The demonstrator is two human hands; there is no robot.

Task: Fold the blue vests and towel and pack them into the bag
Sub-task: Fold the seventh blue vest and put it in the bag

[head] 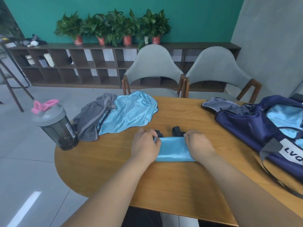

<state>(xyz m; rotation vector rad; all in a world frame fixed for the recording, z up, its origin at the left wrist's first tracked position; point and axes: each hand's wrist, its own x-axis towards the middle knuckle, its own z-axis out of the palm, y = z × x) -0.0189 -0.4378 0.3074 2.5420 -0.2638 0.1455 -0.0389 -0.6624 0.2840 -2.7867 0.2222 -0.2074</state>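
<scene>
Wood-grain brown, the round worktop (164, 185) carries everything. At its right edge lies a navy bag (246, 125), unzipped, with pale blue cloth (285, 118) showing inside. Its white label (293, 153) reads "LVQ" before the frame cuts it off. On the far left side a loose vest (129, 112) of shiny light blue lies spread and rumpled. A grey striped towel (91, 118) is bunched against its left edge. Just left of the towel stands a smoky shaker bottle (57, 128) with a grey lid and pink flip cap, printed "MYPROTEIN" down its side. Near the middle lies a folded vest (173, 149), a narrow blue strip. The left hand (145, 145) grips its left end and the right hand (199, 144) its right end, fingers curled over the far edge.
</scene>
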